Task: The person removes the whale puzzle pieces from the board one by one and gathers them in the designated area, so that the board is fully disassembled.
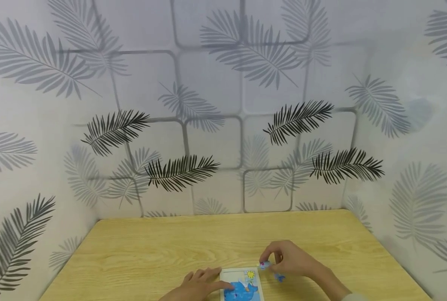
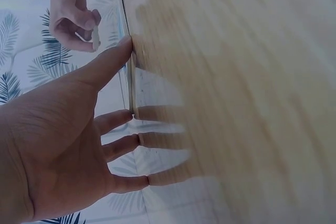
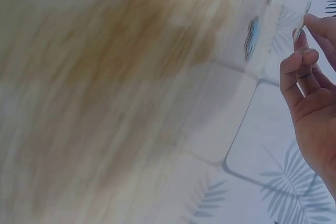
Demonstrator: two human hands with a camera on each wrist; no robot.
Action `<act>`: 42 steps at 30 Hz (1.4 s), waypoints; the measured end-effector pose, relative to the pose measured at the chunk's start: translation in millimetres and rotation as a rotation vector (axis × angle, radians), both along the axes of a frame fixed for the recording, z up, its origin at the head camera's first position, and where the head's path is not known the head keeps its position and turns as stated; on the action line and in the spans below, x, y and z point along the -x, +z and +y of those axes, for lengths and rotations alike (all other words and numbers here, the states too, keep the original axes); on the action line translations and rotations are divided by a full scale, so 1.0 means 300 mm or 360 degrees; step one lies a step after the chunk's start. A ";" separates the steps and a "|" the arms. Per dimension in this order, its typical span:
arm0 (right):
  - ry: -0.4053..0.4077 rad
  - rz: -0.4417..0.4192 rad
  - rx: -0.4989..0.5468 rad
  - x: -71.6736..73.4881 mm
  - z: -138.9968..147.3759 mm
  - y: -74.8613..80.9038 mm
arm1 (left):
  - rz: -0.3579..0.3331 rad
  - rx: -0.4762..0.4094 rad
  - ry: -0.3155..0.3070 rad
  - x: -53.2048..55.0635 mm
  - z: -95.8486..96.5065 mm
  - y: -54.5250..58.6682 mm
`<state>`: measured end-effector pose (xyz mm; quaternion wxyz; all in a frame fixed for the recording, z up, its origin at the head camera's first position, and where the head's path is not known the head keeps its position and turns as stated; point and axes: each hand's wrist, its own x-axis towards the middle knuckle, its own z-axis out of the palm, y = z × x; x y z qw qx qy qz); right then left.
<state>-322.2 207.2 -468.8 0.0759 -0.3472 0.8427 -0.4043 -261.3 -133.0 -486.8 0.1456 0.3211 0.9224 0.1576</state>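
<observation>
A small puzzle board with a blue whale and a yellow sun lies near the table's front edge. My left hand rests beside it, its thumb laid over the board and its fingers spread with the tips on the tabletop. In my right hand, thumb and fingers pinch a small light-coloured puzzle piece with a pink mark, raised just right of the board. Seen edge-on in the right wrist view, that thin piece is clear of the table. Another blue puzzle piece lies below the right hand.
The light wooden tabletop stretches out around the board. Behind it and at both sides stand walls covered in a leaf pattern.
</observation>
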 end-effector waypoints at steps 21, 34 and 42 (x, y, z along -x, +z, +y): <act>-0.0059 0.0152 -0.0073 -0.010 0.251 -0.062 | 0.0130 0.0081 0.0009 -0.004 -0.009 0.001; -0.0020 0.0138 -0.0053 -0.016 0.265 -0.061 | 0.0116 0.0048 -0.0030 0.001 -0.017 -0.001; -0.0070 0.0181 -0.0045 -0.003 0.238 -0.055 | 0.0192 -0.0023 -0.0053 0.070 -0.040 -0.117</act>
